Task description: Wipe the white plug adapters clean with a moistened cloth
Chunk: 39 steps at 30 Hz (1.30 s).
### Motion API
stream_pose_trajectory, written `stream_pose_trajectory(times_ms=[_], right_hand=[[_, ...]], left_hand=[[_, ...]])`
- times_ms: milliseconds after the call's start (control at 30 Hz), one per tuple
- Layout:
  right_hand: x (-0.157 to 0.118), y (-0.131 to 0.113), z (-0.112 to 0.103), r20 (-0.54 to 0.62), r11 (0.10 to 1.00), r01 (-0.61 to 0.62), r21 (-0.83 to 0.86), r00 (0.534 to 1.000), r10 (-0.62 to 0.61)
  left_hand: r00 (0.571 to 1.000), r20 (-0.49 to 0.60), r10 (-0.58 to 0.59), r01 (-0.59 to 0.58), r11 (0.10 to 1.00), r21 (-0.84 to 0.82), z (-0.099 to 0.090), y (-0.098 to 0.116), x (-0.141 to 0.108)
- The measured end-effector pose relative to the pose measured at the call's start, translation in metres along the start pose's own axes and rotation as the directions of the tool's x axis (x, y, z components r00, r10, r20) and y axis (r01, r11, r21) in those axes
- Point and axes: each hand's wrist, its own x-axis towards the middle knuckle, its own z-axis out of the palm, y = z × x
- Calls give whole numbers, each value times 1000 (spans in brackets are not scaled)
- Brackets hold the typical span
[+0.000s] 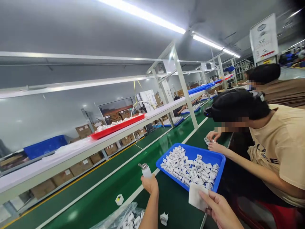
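My left hand (150, 183) is wrapped round a white bottle (146, 172) with a metal flip top, held upright over the green bench. Between the thumb and fingers of my right hand (218, 203) is a folded white cloth (197, 196), in front of the near edge of a blue tray (190, 147). Many small white plug adapters (188, 168) lie heaped in that tray. A single plug adapter (164, 218) rests on the bench between my forearms. Left of my left arm, a clear plastic bag (124, 216) holds more white pieces, partly hidden by the arm.
A white piece with a yellow mark (119, 199) lies on the green belt (95, 203). Beside me on the right, a co-worker (274, 143) handles small parts beyond the tray. A raised shelf (71, 152) carries a red tray (119, 126). A metal post (184, 89) stands ahead.
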Motion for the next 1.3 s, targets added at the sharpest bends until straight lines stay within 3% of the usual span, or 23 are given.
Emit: stream_pose_trajectory(times_ms=[133,233,300,367,433,500,667,867,1033,1300], right_hand=[[17,-3,8,-7,998,24,53,1000,-24],[37,-8,18,17,994,11,105,1000,-13],[54,-11,29,21,990,7,142,1000,-10],[72,-14,41,8,985,9,171,1000,-11],[89,-15,53,-1,982,5,188,1000,-5],[102,-15,65,-4,980,-11,197,1000,12],[116,-8,86,12,973,-75,219,997,74],[115,-3,95,34,966,-96,240,995,90],[112,-1,92,28,968,-96,230,995,92],[111,0,92,41,970,-90,227,996,82]], left_hand=[[982,88,167,-167,986,-6,-5,4,10],[905,158,395,-391,919,-55,-13,18,13],[804,191,563,-555,826,-95,-19,29,14],[676,206,707,-700,704,-117,-26,40,13],[551,203,810,-809,577,-107,-32,48,12],[453,190,871,-879,472,-65,-36,55,12],[283,184,941,-959,274,71,-45,63,9],[131,189,973,-974,90,209,-55,64,3],[52,163,985,-954,1,298,-61,65,-2],[-32,162,986,-924,-91,373,-65,69,-4]])
